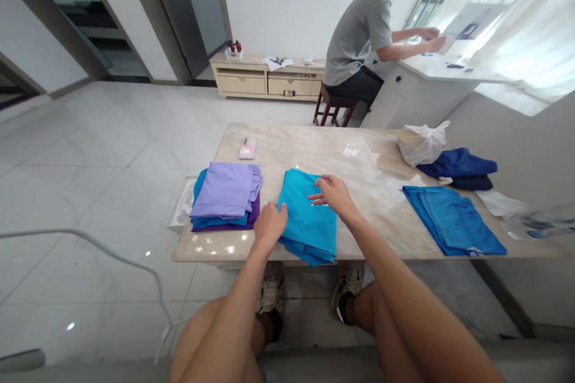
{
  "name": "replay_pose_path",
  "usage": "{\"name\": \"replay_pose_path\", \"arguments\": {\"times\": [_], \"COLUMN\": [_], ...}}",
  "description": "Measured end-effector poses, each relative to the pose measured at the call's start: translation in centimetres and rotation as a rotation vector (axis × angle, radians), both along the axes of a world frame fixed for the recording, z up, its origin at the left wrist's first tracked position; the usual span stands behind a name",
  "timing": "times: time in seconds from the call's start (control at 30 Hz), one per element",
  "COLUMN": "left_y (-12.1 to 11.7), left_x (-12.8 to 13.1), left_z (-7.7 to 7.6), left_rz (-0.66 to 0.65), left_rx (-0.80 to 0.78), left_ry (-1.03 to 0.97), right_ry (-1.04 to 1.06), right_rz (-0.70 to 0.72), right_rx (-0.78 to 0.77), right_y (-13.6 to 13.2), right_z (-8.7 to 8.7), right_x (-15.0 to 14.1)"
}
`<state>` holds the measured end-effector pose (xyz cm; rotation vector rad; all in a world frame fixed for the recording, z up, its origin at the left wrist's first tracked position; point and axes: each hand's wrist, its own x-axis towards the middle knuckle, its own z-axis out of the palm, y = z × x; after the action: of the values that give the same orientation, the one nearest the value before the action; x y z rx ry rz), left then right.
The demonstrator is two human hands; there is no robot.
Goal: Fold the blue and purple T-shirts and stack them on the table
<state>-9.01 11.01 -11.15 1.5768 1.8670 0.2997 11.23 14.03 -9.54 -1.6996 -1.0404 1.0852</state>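
No writing can be read anywhere: a tiny pale mark on the (309, 219) folded turquoise garment, a white tag at the near corner of the (453, 221) blue folded cloth to the right of the hands, and the (247, 148) small pink packet ahead of them are all too small or blurred to make out.

The turquoise garment lies on the (305, 152) marble worktop between the hands, overhanging its near edge. The (271, 226) left hand is palm-down at the garment's left side, fingers curled over the edge; whether they pinch the cloth cannot be told. The (330, 196) right hand reaches across from the right, fingers spread and resting on top.

Just left of the left hand sits a (224, 190) lavender garment stacked on blue and purple cloth, its lower layers mostly hidden. Beyond the right hand, a (421, 143) white plastic bag sits against a (458, 163) navy garment.
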Motion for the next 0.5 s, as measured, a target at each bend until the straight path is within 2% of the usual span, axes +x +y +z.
{"name": "replay_pose_path", "arguments": {"times": [0.07, 0.13, 0.23, 0.3, 0.37, 0.43, 0.5], "left_y": [-0.5, -1.2, -2.0, -2.1, -1.8, -1.3, -0.8], "left_x": [-0.4, 0.4, 2.0, 2.5, 2.3, 1.6, 1.0], "left_z": [-0.2, -0.3, -0.3, -0.4, -0.6, -0.8, -1.1], "left_rz": [-0.07, -0.16, -0.256, -0.311, -0.39, -0.413, -0.34], "left_rx": [0.021, 0.034, 0.063, 0.031, -0.061, -0.117, -0.08], "left_ry": [0.119, 0.217, 0.356, 0.395, 0.38, 0.36, 0.346], "right_ry": [-0.321, -0.658, -0.953, -1.026, -1.031, -0.996, -0.958], "right_rz": [0.136, 0.285, 0.551, 0.736, 0.812, 0.77, 0.696], "right_rx": [-0.054, -0.077, -0.037, -0.008, -0.07, -0.191, -0.254], "right_y": [-1.4, -2.9, -5.4, -6.8, -7.6, -7.5, -6.8], "right_z": [0.0, -0.3, -1.3, -2.1, -2.9, -3.5, -3.8], "right_x": [0.8, 1.9, 2.8, 3.1, 3.5, 4.5, 5.9]}}
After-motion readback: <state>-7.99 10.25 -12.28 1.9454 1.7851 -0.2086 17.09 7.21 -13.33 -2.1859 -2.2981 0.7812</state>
